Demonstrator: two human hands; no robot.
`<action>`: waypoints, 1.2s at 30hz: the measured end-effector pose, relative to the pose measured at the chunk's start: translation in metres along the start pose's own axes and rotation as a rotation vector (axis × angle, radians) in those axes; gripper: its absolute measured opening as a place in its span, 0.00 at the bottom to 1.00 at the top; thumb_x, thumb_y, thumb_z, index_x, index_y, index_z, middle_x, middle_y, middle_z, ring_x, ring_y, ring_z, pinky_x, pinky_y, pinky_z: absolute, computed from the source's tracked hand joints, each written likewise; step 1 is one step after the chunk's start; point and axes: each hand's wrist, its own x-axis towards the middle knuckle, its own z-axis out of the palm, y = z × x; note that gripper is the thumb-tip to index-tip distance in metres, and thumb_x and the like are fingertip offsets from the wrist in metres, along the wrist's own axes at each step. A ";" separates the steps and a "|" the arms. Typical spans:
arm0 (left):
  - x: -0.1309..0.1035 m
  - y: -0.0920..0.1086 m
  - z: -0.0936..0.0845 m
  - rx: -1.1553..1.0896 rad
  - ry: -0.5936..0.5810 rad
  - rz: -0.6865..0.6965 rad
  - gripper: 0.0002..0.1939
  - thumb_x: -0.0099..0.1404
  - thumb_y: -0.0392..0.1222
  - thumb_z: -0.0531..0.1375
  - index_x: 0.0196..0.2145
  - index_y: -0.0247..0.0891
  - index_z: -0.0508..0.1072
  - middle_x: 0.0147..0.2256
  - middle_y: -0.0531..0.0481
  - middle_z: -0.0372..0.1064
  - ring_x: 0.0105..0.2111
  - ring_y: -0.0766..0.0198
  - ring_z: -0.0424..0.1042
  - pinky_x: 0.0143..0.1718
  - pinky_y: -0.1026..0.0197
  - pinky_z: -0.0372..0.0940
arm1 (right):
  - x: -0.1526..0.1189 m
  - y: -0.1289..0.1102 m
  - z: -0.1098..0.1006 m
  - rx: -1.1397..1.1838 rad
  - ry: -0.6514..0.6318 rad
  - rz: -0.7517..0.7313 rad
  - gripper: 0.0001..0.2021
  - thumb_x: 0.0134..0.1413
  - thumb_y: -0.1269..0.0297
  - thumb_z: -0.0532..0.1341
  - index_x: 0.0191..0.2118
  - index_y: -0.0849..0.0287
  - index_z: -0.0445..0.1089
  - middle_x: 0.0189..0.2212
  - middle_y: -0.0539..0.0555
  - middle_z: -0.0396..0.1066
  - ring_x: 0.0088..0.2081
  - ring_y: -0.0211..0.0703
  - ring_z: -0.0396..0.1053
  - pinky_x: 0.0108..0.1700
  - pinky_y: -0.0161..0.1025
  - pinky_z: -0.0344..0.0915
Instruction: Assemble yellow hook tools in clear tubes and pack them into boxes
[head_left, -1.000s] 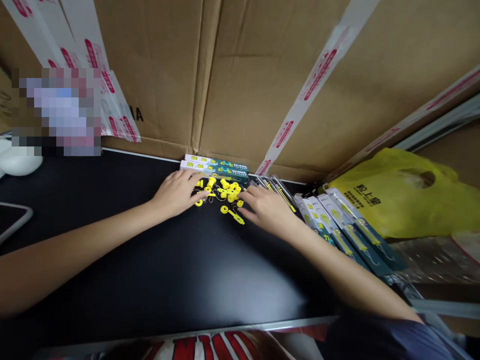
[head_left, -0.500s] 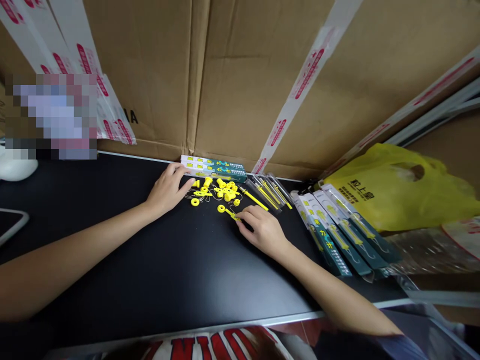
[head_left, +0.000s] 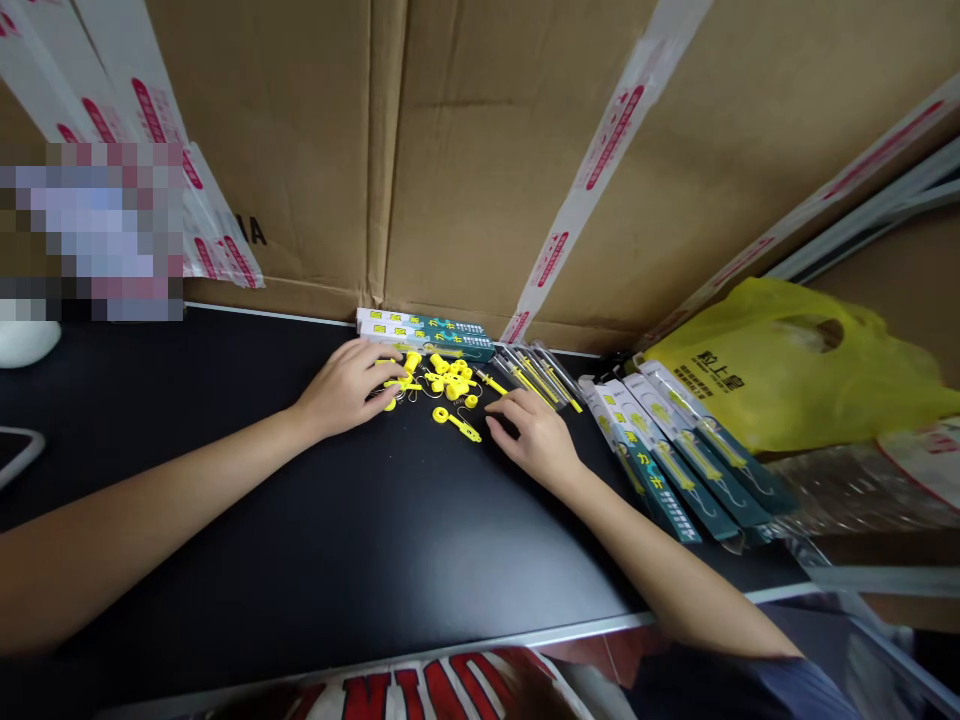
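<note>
Yellow plastic parts [head_left: 452, 380] with thin wire hooks lie in a loose pile on the black table [head_left: 420, 560]. My left hand [head_left: 341, 390] is over the pile's left edge, its fingers apart and partly covering some small parts; no part is seen gripped. To the right, my right hand [head_left: 531, 432] hovers with thumb and forefinger apart, nothing between them. Just left of its fingertips lie a yellow ring [head_left: 440, 414] and a flat yellow strip [head_left: 465, 428]. Behind the pile are two printed boxes [head_left: 427, 335], and beside them clear tubes with yellow rods [head_left: 536, 378].
Several packaged hook scales [head_left: 675, 460] lie at the right, beside a yellow plastic bag [head_left: 810, 370] and clear plastic packaging [head_left: 855, 490]. Large cardboard [head_left: 480, 180] stands behind the table. A white rounded object [head_left: 28, 343] and a white-edged device [head_left: 16, 452] are at the left.
My right hand has let go of the yellow strip and moved slightly right. My left hand has moved down over the left parts. The view has shifted slightly.
</note>
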 end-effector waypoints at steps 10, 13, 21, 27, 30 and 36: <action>0.000 0.004 0.000 0.003 -0.118 0.121 0.13 0.67 0.40 0.50 0.36 0.38 0.74 0.39 0.46 0.73 0.41 0.60 0.69 0.46 0.54 0.65 | -0.003 -0.008 0.000 0.052 -0.110 -0.081 0.07 0.58 0.59 0.58 0.35 0.55 0.70 0.32 0.56 0.70 0.36 0.49 0.68 0.38 0.45 0.67; -0.001 0.003 0.000 0.009 -0.132 0.116 0.13 0.68 0.40 0.50 0.36 0.38 0.74 0.39 0.47 0.72 0.40 0.60 0.70 0.46 0.55 0.65 | -0.004 -0.011 0.001 0.054 -0.119 -0.072 0.07 0.60 0.60 0.57 0.33 0.56 0.69 0.30 0.56 0.69 0.35 0.47 0.68 0.37 0.44 0.66; 0.000 0.004 0.001 0.030 -0.112 0.160 0.13 0.68 0.39 0.50 0.35 0.38 0.74 0.39 0.47 0.72 0.40 0.60 0.70 0.46 0.55 0.65 | -0.003 -0.014 0.004 0.135 -0.113 0.002 0.04 0.57 0.65 0.59 0.32 0.56 0.66 0.29 0.53 0.68 0.34 0.44 0.67 0.37 0.39 0.64; 0.000 0.002 0.004 0.029 -0.086 0.173 0.11 0.67 0.39 0.51 0.35 0.37 0.73 0.38 0.47 0.72 0.40 0.60 0.70 0.45 0.55 0.65 | 0.000 -0.004 -0.004 0.026 -0.042 0.056 0.08 0.60 0.59 0.57 0.39 0.58 0.67 0.34 0.56 0.70 0.38 0.47 0.67 0.40 0.40 0.64; 0.000 0.001 0.004 0.015 -0.097 0.161 0.11 0.67 0.39 0.51 0.36 0.37 0.73 0.38 0.47 0.71 0.40 0.60 0.70 0.45 0.55 0.65 | 0.003 0.016 -0.007 -0.176 0.034 0.137 0.09 0.61 0.61 0.55 0.41 0.59 0.67 0.36 0.58 0.69 0.40 0.51 0.67 0.41 0.43 0.63; 0.000 0.001 0.004 -0.006 -0.106 0.147 0.11 0.67 0.39 0.51 0.36 0.37 0.74 0.38 0.47 0.72 0.40 0.60 0.70 0.46 0.54 0.65 | 0.005 0.040 0.000 -0.307 -0.067 0.155 0.07 0.57 0.62 0.59 0.31 0.59 0.69 0.32 0.58 0.68 0.37 0.50 0.66 0.39 0.43 0.62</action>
